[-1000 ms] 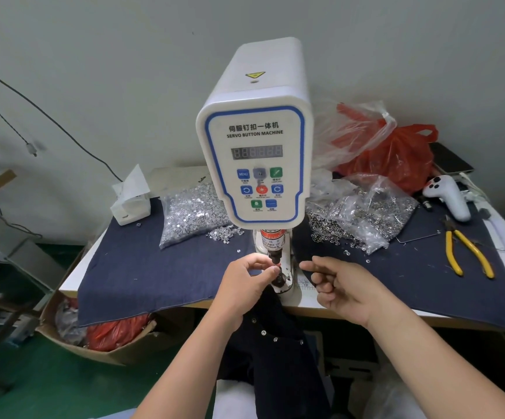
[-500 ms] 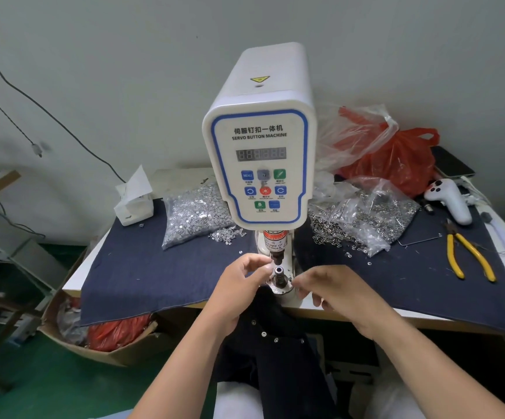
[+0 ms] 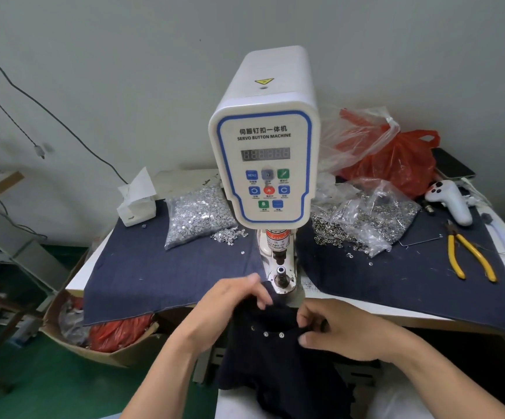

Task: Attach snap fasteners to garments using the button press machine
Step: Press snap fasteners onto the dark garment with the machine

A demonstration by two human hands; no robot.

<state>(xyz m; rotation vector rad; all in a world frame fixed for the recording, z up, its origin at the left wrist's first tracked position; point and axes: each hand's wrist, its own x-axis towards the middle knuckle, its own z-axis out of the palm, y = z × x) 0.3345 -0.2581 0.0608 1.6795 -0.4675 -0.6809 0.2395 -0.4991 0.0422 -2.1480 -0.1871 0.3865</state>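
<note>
Both hands pinch the dark garment (image 3: 278,343) at 6 o'clock of the button machine (image 3: 264,164): left hand (image 3: 233,300) on its top edge, right hand (image 3: 332,331) alongside 3 set snaps. Fingers near the lower die (image 3: 281,278) risk crushing; bunched cloth could misplace the next snap.

There is a single view, taken from the person's head, looking forward and down over the near edge of the table (image 3: 100,267). It faces the rear wall squarely, with the button press machine (image 3: 264,164) upright at centre and close enough for its panel lettering to be read. Both forearms enter from the bottom edge, the left hand (image 3: 230,306) and right hand (image 3: 338,331) lying nearest the lens (wide-angle bending shows at the borders). Floor appears at lower left.
</note>
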